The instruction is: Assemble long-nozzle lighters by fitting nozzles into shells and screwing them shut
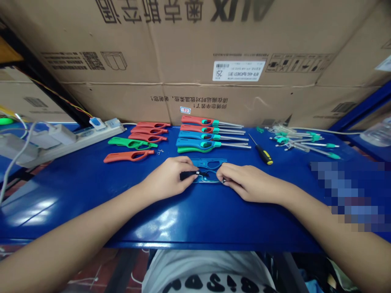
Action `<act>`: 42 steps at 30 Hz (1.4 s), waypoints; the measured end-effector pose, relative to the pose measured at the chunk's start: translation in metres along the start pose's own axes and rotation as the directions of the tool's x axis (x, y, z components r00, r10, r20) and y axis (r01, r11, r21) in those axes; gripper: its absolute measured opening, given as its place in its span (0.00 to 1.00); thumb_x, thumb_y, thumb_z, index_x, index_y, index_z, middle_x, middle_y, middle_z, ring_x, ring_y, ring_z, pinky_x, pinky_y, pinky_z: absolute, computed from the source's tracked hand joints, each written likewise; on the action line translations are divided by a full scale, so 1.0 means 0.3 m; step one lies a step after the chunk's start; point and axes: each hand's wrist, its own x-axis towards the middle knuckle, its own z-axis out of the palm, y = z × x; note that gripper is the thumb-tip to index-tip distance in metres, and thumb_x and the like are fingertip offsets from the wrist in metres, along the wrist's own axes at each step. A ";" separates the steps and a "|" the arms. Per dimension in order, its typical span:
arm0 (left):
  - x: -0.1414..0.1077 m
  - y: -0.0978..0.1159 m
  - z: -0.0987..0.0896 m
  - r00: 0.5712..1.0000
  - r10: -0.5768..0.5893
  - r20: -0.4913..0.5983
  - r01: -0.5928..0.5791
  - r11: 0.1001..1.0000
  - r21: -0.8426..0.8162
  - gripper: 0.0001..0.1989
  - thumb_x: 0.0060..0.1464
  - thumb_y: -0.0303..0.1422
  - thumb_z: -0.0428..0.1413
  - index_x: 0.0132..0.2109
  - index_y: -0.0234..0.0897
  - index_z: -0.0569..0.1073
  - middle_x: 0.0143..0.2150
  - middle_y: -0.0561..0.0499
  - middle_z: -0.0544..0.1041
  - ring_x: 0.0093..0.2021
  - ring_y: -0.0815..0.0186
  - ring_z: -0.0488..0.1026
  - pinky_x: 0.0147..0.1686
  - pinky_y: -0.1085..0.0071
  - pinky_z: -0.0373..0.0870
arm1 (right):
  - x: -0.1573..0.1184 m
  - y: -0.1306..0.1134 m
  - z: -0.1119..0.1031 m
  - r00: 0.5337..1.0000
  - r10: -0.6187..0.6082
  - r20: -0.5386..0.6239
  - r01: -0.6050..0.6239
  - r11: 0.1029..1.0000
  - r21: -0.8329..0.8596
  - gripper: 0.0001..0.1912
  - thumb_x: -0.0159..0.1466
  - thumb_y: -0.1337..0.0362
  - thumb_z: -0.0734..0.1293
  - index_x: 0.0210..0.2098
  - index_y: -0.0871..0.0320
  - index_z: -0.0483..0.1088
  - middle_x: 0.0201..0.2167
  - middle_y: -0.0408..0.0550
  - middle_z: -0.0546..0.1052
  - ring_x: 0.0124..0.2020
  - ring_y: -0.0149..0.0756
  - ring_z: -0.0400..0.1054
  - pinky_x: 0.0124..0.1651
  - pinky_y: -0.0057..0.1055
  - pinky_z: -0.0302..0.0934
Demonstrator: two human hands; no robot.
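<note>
My left hand [171,177] pinches a dark, narrow part [187,175] with a thin pale wire at its right end. Under it lies a blue lighter handle half [209,181], flat on the table and partly covered by my fingers. My right hand [249,182] is closed at the right end of that half, its fingertips pressed round something small and dark that I cannot make out. Just beyond, another blue handle shell [210,163] lies with its trigger opening visible.
Assembled lighters with metal stems [214,134] lie in a row behind my hands. Red and green handles [131,156] lie at left, beside small screws [160,152]. A screwdriver [264,154] and loose stem parts [301,140] are at right. A power strip [79,140] and a cardboard box [183,49] stand behind.
</note>
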 end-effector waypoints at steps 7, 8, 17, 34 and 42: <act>-0.010 0.016 -0.007 0.996 0.035 0.081 -0.053 0.970 0.238 0.12 0.67 0.31 0.53 0.46 0.36 0.82 0.43 0.45 0.80 0.42 0.61 0.77 0.43 0.66 0.75 | -0.001 -0.008 -0.001 0.999 0.035 0.008 -0.035 0.999 -0.018 0.08 0.69 0.71 0.58 0.46 0.54 0.61 0.42 0.46 0.72 0.32 0.32 0.65 0.35 0.29 0.52; -0.011 0.027 -0.005 0.994 0.034 0.101 -0.064 0.949 0.308 0.13 0.67 0.31 0.52 0.45 0.36 0.82 0.43 0.45 0.80 0.42 0.61 0.77 0.42 0.66 0.75 | 0.000 -0.007 0.000 0.999 0.035 0.008 -0.035 0.999 -0.021 0.08 0.69 0.71 0.58 0.46 0.54 0.61 0.42 0.46 0.72 0.32 0.32 0.65 0.35 0.29 0.52; -0.020 0.113 0.001 0.980 0.015 0.199 -0.114 0.860 0.497 0.14 0.68 0.30 0.49 0.47 0.29 0.78 0.41 0.40 0.77 0.41 0.54 0.75 0.42 0.58 0.75 | -0.001 0.001 0.010 0.999 0.040 -0.005 -0.040 0.996 -0.080 0.13 0.69 0.68 0.59 0.52 0.53 0.64 0.50 0.49 0.75 0.36 0.37 0.70 0.38 0.32 0.58; -0.025 0.085 0.006 0.980 0.060 0.191 -0.122 0.934 0.335 0.16 0.67 0.29 0.50 0.57 0.33 0.76 0.47 0.41 0.74 0.45 0.57 0.73 0.46 0.60 0.76 | 0.002 -0.011 0.002 0.995 -0.004 -0.102 -0.014 0.985 -0.172 0.20 0.73 0.58 0.60 0.62 0.51 0.70 0.48 0.50 0.80 0.43 0.40 0.76 0.41 0.34 0.64; -0.026 0.062 0.018 0.983 0.096 0.159 -0.130 0.967 0.218 0.15 0.66 0.28 0.51 0.57 0.34 0.74 0.52 0.41 0.75 0.51 0.56 0.73 0.52 0.58 0.73 | 0.011 0.000 0.023 0.996 -0.022 -0.083 0.006 0.982 -0.190 0.10 0.72 0.61 0.61 0.50 0.54 0.70 0.48 0.49 0.75 0.35 0.34 0.71 0.35 0.30 0.58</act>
